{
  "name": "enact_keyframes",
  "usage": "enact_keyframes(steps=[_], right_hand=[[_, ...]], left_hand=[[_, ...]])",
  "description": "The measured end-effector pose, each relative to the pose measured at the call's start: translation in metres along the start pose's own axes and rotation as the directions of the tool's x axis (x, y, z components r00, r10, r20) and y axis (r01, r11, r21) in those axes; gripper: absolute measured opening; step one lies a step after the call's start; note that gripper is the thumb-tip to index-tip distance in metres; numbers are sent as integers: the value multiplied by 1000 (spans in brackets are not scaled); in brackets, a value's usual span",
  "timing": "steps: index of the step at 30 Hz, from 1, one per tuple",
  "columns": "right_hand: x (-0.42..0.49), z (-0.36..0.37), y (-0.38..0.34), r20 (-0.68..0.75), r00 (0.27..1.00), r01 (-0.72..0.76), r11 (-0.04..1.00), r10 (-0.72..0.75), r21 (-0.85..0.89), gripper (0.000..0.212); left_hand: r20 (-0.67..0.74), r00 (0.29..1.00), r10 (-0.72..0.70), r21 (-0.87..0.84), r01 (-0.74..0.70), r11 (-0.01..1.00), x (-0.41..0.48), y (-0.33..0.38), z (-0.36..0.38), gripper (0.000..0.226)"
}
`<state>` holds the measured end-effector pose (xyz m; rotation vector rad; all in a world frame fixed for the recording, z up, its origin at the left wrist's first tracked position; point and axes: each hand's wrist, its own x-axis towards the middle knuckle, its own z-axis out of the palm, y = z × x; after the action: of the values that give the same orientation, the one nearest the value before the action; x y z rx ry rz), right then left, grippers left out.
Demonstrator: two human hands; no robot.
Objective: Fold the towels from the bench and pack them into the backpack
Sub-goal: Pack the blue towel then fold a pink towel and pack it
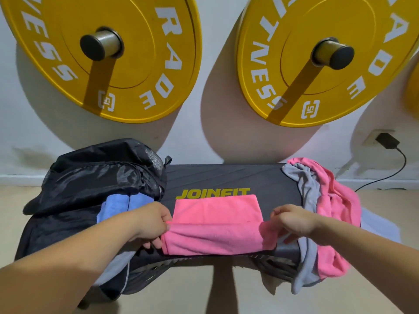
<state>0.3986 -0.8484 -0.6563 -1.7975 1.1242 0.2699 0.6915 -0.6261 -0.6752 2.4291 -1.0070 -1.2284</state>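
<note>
Forearms nearest, one from each lower corner, both pointing toward the front edge of the counter. Left hand closed on the left short edge of the folded pink towel, thumb and fingers pinching the cloth at the end of the upper layer's edge. Right hand closed in the same manner on the right short edge, fingers curled over a small raised part of the cloth. Between the two hands, the towel flat on the counter, already doubled, with one edge line going straight from hand to hand. Long axis therefore left to right, along the counter, with both ends held.

Just beside the left hand, resting on the left end of the counter: the black backpack, mouth open toward the person, a blue towel already inside. Lies to the left of the folded pink towel, so much nearer to the left hand than to the right hand. Probably one more fold needed, right end over to left end, and then a short way leftward into the opening.

Beside and behind the right hand, a loose heap over the right end of the counter: a grey towel and a second pink towel, both unfolded and hanging down.

Farther back, a white wall with two yellow weight plates on pegs.
</note>
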Motion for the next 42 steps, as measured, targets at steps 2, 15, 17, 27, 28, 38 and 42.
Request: enact_keyframes(steps=[2, 15, 17, 27, 28, 38, 42], right_hand=[[21, -6, -6, -26, 1000, -18, 1000, 18, 8, 5], [146, 6, 3, -382, 924, -21, 999, 6, -35, 9], [153, 5, 6, -383, 924, -14, 999, -3, -42, 7], [164, 7, 9, -295, 927, 113, 922, -233, -371, 24], [164, 7, 7, -286, 931, 109, 920, -227, -375, 24], [156, 5, -5, -165, 969, 115, 929, -183, -351, 12], [145, -5, -2, -80, 997, -35, 954, 12, -299, 13]], left_hand=[[-83, 996, 31, 9, -30, 999, 18, 5, -7, 14], [-353, 927, 129, 257, -36, 966, 120, 7, -2, 20], [-334, 931, 146, 292, -45, 955, 126, 3, 3, 13], [-199, 958, 205, 359, -123, 925, 135, 0, 14, 31], [-186, 963, 197, 348, -123, 929, 133, 1, 14, 28], [-117, 993, 24, 304, 13, 953, 116, 30, -1, 12], [-264, 962, 65, 132, -31, 991, 117, 44, -6, 11]])
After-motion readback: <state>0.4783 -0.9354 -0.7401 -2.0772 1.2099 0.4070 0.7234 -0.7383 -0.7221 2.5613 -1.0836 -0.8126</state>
